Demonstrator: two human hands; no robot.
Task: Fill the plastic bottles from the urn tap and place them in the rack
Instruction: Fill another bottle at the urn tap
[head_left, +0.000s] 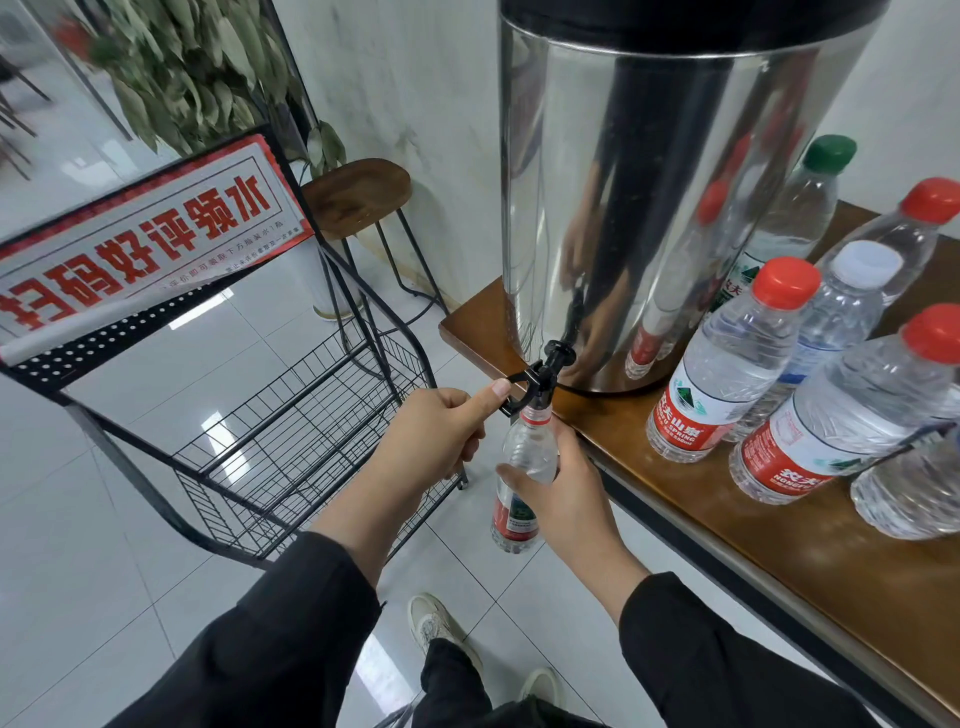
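- Left hand (436, 431) curls round the tap (537, 376), thumb on its lever.
- Right hand (563, 480) grips a bottle (522, 480), mouth under the spout; fill level unclear.
- Rack (291, 431) stands at nine o'clock.

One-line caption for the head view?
Left hand works the urn tap while right hand holds a bottle beneath it.

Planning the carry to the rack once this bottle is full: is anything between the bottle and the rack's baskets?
Nothing visible blocks it. The bottle, held by the right hand under the tap, has only the left hand on the tap lever between it and the rack, whose visible wire baskets are open on top.
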